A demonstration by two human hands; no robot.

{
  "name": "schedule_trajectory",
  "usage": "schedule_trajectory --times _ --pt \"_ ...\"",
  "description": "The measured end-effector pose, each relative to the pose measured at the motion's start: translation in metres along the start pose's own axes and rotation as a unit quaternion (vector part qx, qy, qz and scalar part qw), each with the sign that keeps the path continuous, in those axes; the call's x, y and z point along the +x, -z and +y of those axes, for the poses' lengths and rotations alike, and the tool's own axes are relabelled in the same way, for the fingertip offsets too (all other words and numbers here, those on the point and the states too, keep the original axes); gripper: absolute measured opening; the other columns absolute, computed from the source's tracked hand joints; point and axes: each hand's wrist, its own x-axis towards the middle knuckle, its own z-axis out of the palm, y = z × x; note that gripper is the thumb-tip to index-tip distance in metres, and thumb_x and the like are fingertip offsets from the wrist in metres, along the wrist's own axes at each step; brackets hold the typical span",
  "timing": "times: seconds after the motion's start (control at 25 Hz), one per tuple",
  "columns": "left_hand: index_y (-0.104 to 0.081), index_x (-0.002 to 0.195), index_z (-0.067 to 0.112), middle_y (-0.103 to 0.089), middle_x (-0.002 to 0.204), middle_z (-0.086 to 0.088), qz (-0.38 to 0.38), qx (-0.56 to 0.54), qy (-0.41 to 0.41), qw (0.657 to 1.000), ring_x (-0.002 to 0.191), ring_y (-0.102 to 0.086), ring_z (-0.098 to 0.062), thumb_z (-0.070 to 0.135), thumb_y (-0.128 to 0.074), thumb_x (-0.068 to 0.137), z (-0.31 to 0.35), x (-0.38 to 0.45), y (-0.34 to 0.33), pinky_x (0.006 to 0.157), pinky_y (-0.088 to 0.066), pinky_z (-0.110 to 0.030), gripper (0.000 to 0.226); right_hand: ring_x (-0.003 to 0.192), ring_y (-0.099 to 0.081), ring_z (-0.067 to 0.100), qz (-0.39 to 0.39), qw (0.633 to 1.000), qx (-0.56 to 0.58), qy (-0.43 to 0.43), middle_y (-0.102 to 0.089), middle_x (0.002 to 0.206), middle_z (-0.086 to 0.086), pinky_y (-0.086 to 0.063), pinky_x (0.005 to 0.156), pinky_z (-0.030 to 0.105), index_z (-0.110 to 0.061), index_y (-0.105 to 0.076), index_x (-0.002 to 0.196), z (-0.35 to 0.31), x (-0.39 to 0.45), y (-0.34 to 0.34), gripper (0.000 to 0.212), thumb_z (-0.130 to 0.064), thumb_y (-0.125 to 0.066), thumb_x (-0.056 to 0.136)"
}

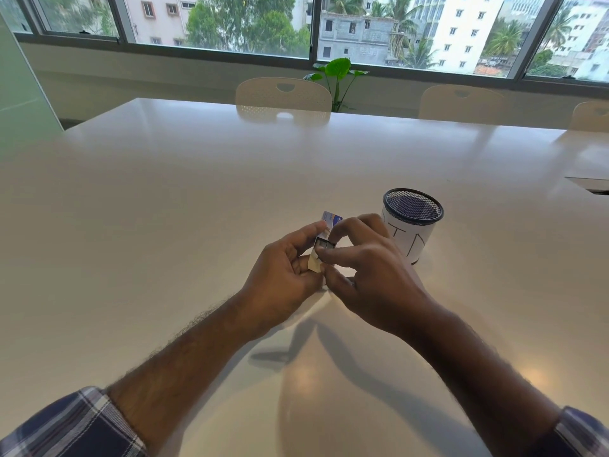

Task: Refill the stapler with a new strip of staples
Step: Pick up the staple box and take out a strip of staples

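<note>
A small staple box, white and blue, is held above the white table near its middle. My left hand grips the box from the left, thumb along its side. The box's inner tray is slid partly out, and grey staples show in it. My right hand pinches at the open tray, forefinger and thumb touching the staples and the tray's lower end. No stapler is visible in the head view.
A black mesh pen cup with a white paper wrap stands just right of my hands. Cream chairs line the far table edge, with a green plant and windows behind them. A dark object lies at the right edge.
</note>
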Motion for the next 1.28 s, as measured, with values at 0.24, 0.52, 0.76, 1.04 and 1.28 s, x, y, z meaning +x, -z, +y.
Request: schedule_trajectory --times 0.24,0.52,0.76,1.04,1.28 --pt "-0.053 0.136 0.022 -0.067 0.128 0.005 -0.003 -0.001 -0.006 1.0 0.099 -0.072 -0.015 -0.016 -0.064 0.079 0.0003 0.0004 0.0007 0.08 -0.06 -0.029 0.069 0.102 -0.045 0.019 0.029 0.998 0.058 -0.02 -0.06 0.1 -0.002 -0.042 0.076 0.031 -0.025 -0.074 0.098 -0.0003 0.0002 -0.0012 0.016 -0.027 -0.065 0.085" --pt "-0.053 0.136 0.023 -0.066 0.13 0.006 0.001 0.016 -0.02 1.0 0.101 -0.071 -0.012 -0.012 -0.063 0.08 -0.0019 -0.0022 -0.0038 0.089 -0.058 -0.032 0.067 0.095 -0.041 0.015 0.049 0.997 0.017 -0.053 -0.055 0.092 -0.004 -0.036 0.071 0.026 -0.021 -0.072 0.1 -0.0014 0.0003 -0.0053 0.02 -0.028 -0.065 0.083" --pt "-0.053 0.137 0.021 -0.066 0.125 0.014 0.001 0.016 -0.029 0.999 0.1 -0.072 -0.012 -0.014 -0.061 0.082 -0.001 -0.0006 -0.0028 0.087 -0.057 -0.026 0.066 0.095 -0.044 0.018 0.042 0.996 0.067 -0.041 -0.057 0.093 -0.003 -0.042 0.072 0.03 -0.024 -0.075 0.097 -0.003 -0.0013 -0.0042 0.018 -0.024 -0.068 0.081" --pt "-0.053 0.136 0.023 -0.066 0.125 0.012 0.001 0.018 -0.033 0.999 0.102 -0.07 -0.004 -0.007 -0.068 0.082 0.0003 -0.001 -0.0027 0.078 -0.056 -0.019 0.063 0.094 -0.045 0.017 0.071 0.99 0.106 -0.057 -0.057 0.091 -0.004 -0.038 0.073 0.019 -0.023 -0.072 0.096 -0.0022 -0.0001 -0.0034 0.015 -0.023 -0.071 0.081" --pt "-0.056 0.131 0.027 -0.068 0.123 0.015 0.001 -0.006 -0.031 0.999 0.094 -0.073 -0.011 -0.016 -0.059 0.082 -0.0003 -0.0021 -0.0041 0.075 -0.058 -0.023 0.065 0.095 -0.041 0.017 0.043 0.998 0.009 -0.048 -0.053 0.093 -0.004 -0.042 0.071 0.03 -0.022 -0.071 0.107 -0.0029 -0.0008 -0.0033 0.025 -0.028 -0.067 0.083"
